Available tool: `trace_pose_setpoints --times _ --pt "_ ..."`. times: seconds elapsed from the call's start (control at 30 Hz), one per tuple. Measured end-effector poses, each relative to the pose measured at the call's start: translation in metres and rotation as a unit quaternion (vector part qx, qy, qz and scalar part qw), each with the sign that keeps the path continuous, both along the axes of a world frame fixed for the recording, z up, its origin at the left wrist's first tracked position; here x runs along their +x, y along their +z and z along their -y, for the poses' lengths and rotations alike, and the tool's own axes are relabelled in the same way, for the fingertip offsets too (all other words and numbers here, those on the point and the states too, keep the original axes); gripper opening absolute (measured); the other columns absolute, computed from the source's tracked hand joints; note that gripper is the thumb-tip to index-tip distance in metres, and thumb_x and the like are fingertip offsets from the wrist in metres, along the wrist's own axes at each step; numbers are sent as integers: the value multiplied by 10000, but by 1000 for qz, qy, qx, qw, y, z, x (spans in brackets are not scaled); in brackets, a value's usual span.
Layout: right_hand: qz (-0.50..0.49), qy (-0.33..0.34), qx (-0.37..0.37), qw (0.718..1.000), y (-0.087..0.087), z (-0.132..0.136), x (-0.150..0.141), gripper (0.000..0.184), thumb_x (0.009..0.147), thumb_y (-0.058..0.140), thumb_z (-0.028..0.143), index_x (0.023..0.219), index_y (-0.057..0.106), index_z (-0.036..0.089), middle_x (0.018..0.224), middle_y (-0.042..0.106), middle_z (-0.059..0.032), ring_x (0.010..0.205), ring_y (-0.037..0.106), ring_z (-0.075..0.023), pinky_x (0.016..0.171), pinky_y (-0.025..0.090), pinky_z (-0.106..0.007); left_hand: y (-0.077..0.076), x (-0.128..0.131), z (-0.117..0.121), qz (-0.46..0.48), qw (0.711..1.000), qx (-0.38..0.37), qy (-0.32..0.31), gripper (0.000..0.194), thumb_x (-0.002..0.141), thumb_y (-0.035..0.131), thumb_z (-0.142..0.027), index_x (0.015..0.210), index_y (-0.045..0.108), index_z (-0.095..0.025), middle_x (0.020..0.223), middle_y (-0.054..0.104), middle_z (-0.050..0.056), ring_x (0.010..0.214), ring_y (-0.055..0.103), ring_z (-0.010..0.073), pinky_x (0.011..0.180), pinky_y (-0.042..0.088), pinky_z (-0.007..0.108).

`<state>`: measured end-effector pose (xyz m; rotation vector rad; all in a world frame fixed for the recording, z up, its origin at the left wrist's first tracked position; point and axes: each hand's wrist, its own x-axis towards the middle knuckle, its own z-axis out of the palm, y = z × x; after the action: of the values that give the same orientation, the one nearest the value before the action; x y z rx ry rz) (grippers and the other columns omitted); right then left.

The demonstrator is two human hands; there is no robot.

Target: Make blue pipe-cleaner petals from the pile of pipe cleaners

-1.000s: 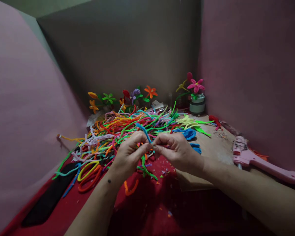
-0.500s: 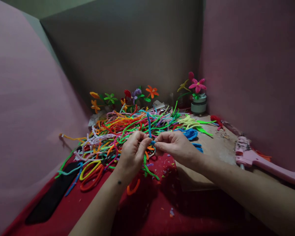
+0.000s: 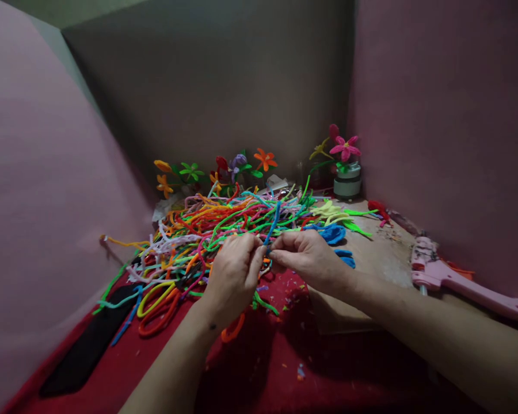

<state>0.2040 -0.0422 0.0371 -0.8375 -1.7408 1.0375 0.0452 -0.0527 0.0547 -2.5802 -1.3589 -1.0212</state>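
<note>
Between my two hands is a blue pipe cleaner [image 3: 273,223], its free end sticking up and leaning slightly right. My left hand [image 3: 235,263] pinches its lower part between thumb and fingers. Close beside it, my right hand [image 3: 304,253] also pinches the pipe cleaner near its low end; the fingertips hide most of that spot. Behind the hands spreads a big tangled heap of colourful pipe cleaners [image 3: 224,215]. Bent blue pipe cleaner loops [image 3: 331,233] lie just past my right hand.
A pink glue gun [image 3: 470,287] lies at the right on a cardboard sheet [image 3: 380,253]. Pipe cleaner flowers stand at the back, a pink flower [image 3: 345,148] by a grey-green jar [image 3: 347,183]. On the red cloth [image 3: 293,356] are fluff scraps and a black strip [image 3: 84,351].
The blue pipe cleaner's free end has swung from leaning left, through upright, to leaning right. My left hand has turned over a little; both hands stay close together.
</note>
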Motion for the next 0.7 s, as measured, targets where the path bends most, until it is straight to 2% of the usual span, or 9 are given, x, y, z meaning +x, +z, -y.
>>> trace_pose_setpoints --times 0.07,0.17,0.23,0.27,0.3,0.37,0.5,0.6,0.7 --pt "46 -49 125 990 0 3 1 183 819 490 206 712 625 144 646 626 -39 599 545 -124 589 435 -271 2 0 0 30 997 -73 10 199 868 396 -250 679 427 -198 650 493 -8 627 457 134 593 364 261" --pt "106 -163 359 913 3 7 3 175 833 486 198 827 653 149 822 650 -89 783 536 -176 728 420 -333 2 0 -1 49 992 -120 -8 206 865 394 -263 671 412 -199 656 478 -11 614 440 127 573 355 252" --pt "152 -195 432 867 5 8 4 180 832 492 194 884 661 158 898 648 -102 883 507 -207 802 382 -376 1 0 -1 46 992 -117 -24 187 858 403 -252 681 426 -195 675 484 -5 626 435 127 576 353 251" --pt "177 -199 437 859 5 7 4 181 832 495 197 878 667 167 885 650 -97 890 497 -214 813 362 -389 1 0 -1 48 992 -117 -28 180 855 409 -247 684 433 -194 673 484 -5 622 431 125 573 352 249" --pt "200 -197 426 860 6 6 4 178 831 501 204 845 676 175 837 651 -87 870 490 -215 808 346 -397 1 0 -1 58 991 -119 -30 179 854 412 -245 685 436 -193 662 481 -9 608 426 121 566 350 246" --pt "224 -175 356 890 7 4 4 193 825 520 226 733 684 183 689 626 -57 774 480 -195 757 334 -382 0 -1 -2 90 987 -130 -23 183 854 419 -252 683 438 -191 631 467 -21 576 416 111 548 345 237" --pt "142 -46 75 986 10 -2 6 235 788 557 258 604 662 155 532 537 -1 559 429 -113 565 323 -276 1 -2 -3 143 978 -148 -16 170 845 445 -272 703 468 -183 626 466 -27 563 419 100 540 348 227" --pt "58 20 -89 994 12 -5 8 190 726 603 249 580 650 136 490 506 23 471 381 -75 477 280 -243 2 -1 -2 154 975 -158 -20 173 838 467 -284 705 493 -177 623 476 -28 565 422 97 542 351 223" --pt "-16 41 -168 985 13 -5 7 136 674 640 227 578 645 131 513 560 11 481 448 -77 496 336 -237 2 0 -1 173 971 -165 -12 174 832 486 -282 707 531 -170 622 503 -24 569 438 98 550 363 223"
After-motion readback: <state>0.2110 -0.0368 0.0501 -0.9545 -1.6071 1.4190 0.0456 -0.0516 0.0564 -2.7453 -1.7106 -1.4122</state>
